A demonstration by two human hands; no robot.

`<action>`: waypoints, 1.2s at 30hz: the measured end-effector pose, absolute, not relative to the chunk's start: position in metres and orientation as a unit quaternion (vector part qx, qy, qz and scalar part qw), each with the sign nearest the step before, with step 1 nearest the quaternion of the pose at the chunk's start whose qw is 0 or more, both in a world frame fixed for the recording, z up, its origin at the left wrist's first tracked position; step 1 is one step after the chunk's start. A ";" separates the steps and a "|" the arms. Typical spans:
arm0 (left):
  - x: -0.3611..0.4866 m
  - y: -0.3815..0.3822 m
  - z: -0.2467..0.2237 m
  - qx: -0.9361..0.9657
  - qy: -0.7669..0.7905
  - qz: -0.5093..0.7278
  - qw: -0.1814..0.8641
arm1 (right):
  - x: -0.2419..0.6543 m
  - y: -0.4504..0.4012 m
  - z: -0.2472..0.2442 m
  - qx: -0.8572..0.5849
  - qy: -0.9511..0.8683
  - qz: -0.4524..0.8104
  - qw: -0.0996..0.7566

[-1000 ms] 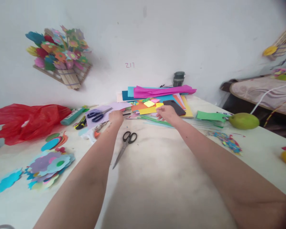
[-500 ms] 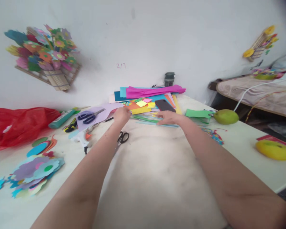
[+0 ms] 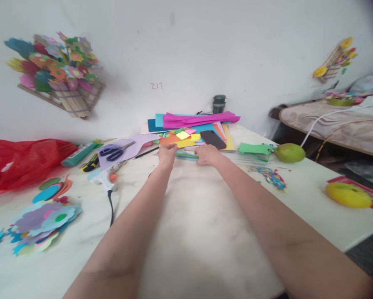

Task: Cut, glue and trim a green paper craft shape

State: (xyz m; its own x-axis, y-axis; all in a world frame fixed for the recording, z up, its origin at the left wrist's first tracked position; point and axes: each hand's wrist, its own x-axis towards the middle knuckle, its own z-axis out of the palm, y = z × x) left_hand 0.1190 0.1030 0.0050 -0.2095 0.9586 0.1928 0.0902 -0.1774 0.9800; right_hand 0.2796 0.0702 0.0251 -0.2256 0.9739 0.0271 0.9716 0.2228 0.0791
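Note:
Thin green and blue paper strips (image 3: 187, 155) lie in a bundle between my two hands, at the front of the coloured paper pile. My left hand (image 3: 167, 156) closes its fingertips on the strips' left end. At the right end, my right hand (image 3: 209, 155) has its fingers curled on the same bundle. Just behind are yellow and orange paper sheets (image 3: 186, 143) and a dark phone (image 3: 213, 139). Black-handled scissors on the table are almost wholly covered by my left forearm.
On the left are dark-handled scissors (image 3: 117, 151), a glue gun (image 3: 104, 180) with its cord, paper flower shapes (image 3: 37, 220) and a red plastic bag (image 3: 27, 166). To the right are a green paper piece (image 3: 255, 148), a green mango (image 3: 289, 153), a yellow mango (image 3: 348, 195) and paper scraps (image 3: 272, 177).
My hands have come closer together, the left moving right and the right moving left. The spread strips are now gathered into a narrower bundle. My left forearm now covers the black-handled scissors.

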 end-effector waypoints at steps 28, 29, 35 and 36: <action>0.120 0.083 0.046 0.278 0.512 0.743 0.329 | 0.298 0.064 0.057 0.635 0.747 -0.154 -0.119; 0.125 0.081 0.046 0.272 0.517 0.735 0.344 | 0.298 0.062 0.059 0.626 0.741 -0.189 -0.154; 0.148 0.065 0.049 0.418 0.392 0.626 0.529 | 0.273 0.059 0.057 0.418 0.700 -0.400 -0.418; 0.149 0.063 0.050 0.454 0.357 0.616 0.535 | 0.266 0.060 0.055 0.390 0.687 -0.415 -0.452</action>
State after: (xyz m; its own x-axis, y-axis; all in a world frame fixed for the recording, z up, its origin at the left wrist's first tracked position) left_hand 0.1490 0.0634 0.0495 -0.0148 0.9841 0.1770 -0.3348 -0.1717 0.9265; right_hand 0.2660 0.0603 0.0545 -0.2879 0.9103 0.2973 0.1602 0.3519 -0.9222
